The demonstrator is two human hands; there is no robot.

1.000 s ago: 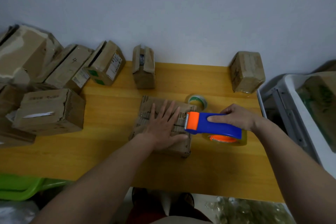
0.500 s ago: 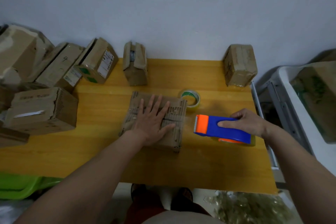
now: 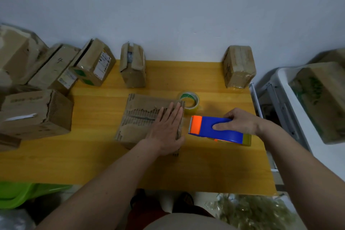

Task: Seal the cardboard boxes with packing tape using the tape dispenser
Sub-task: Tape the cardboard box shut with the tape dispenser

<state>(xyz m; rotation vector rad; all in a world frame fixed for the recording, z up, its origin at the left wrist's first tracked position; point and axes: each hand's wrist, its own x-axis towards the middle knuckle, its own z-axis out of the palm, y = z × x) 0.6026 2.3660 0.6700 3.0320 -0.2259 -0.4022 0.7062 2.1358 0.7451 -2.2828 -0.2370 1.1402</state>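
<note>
Dim light, so detail's soft. Left hand [image 3: 166, 131] lies flat, fingers straight and together, pressing the right end of the cardboard box [image 3: 147, 119] at centre of the tabletop [image 3: 97, 157]; the palm hides that end of the box top, incl. the seam there. Can't tell if any tape's on the seam – only torn, ribbed top layer shows. Box near-right corner is under the wrist.

Right hand [image 3: 240, 123] grips the tape dispenser [image 3: 214, 129] from above, thumb on the near blue side, fingers curled over the far side & mostly out of sight. Dispenser sits just right of the box, apart from it by a small gap, orange head w/ toothed blade pointing left at the box end. Long axis runs left-right, tilted a bit so the right end sits nearer. Its tape roll is mostly hidden behind the blue body; only an orange hub edge & yellowish rim peek out at lower right. Can't tell if it touches the tabletop.

Box long axis also left-right, roughly in line w/ the dispenser.

Spare tape roll [image 3: 189, 101] lies flat just beyond the box's far-right corner, partly cut by it. Other boxes line the far edge & left side; leftmost ones cut off by frame. Bin at right cropped too.
</note>
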